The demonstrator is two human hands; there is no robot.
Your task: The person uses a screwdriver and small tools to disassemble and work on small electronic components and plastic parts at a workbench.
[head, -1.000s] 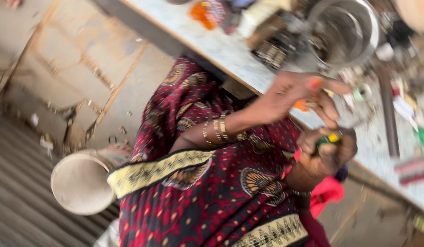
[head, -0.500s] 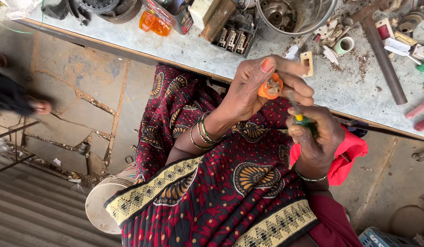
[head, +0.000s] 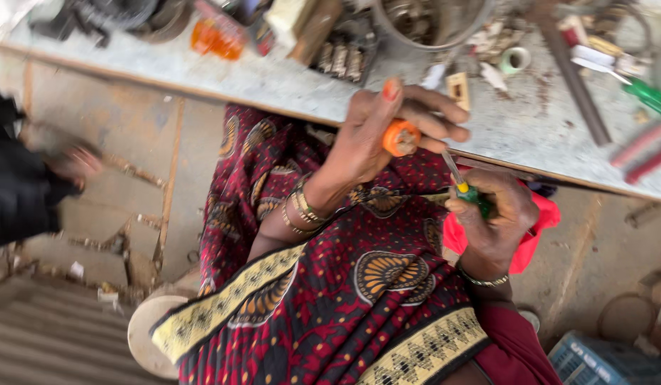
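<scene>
Workbench (head: 295, 85) cluttered w/ tools — cracked concrete floor (head: 116, 185).

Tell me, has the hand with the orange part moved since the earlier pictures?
Hardly. The left hand with the orange part stays at the table edge, as half a second ago; the camera moved.

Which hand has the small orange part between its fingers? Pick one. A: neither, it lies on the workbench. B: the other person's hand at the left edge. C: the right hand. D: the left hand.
D: the left hand pinches the small orange part just off the workbench edge, while the right hand grips a green-handled screwdriver pointed up toward it.
</scene>
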